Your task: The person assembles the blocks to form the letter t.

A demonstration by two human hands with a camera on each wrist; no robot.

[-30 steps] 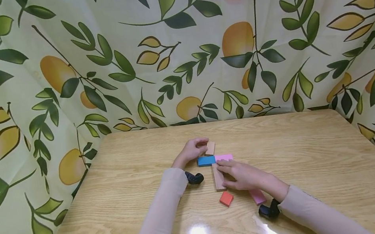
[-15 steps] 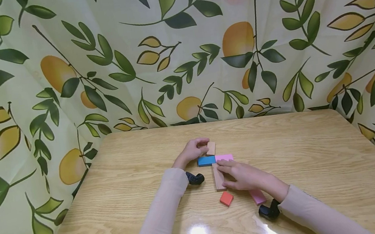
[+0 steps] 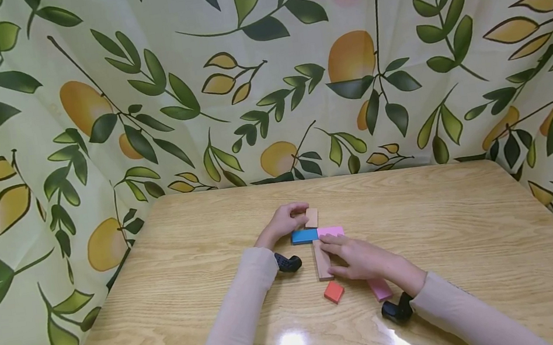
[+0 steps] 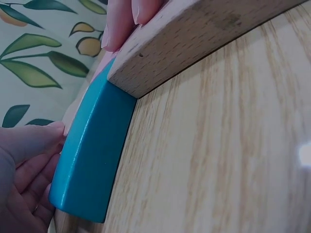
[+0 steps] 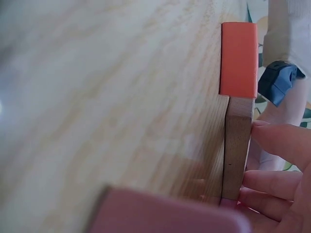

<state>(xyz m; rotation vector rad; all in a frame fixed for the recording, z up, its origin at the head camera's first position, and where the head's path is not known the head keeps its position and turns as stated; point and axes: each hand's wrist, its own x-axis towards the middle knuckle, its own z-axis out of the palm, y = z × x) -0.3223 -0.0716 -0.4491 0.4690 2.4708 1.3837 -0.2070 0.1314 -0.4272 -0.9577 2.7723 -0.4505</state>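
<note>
My left hand (image 3: 287,221) holds the short plain wooden block (image 3: 312,217) at the far end of the layout, thumb and fingers curled at its left side. Just nearer lies a blue block (image 3: 304,237), end to end with a pink block (image 3: 335,230). From their joint a long plain wooden block (image 3: 323,263) runs toward me. My right hand (image 3: 360,257) rests on it with relaxed fingers, fingertips reaching the pink block. In the left wrist view the wooden block's corner (image 4: 146,68) meets the blue block's side (image 4: 92,150). Left fingers (image 4: 31,138) show behind the blue block.
A red square block (image 3: 333,292) lies just before the long block's near end. Another pink block (image 3: 380,289) sits partly under my right wrist. Black wrist devices (image 3: 288,262) hang by both cuffs. Leaf-patterned cloth (image 3: 263,80) borders the wooden table (image 3: 200,230).
The short wooden block has shifted slightly right and straightened at my left fingers. My right hand stays where it was.
</note>
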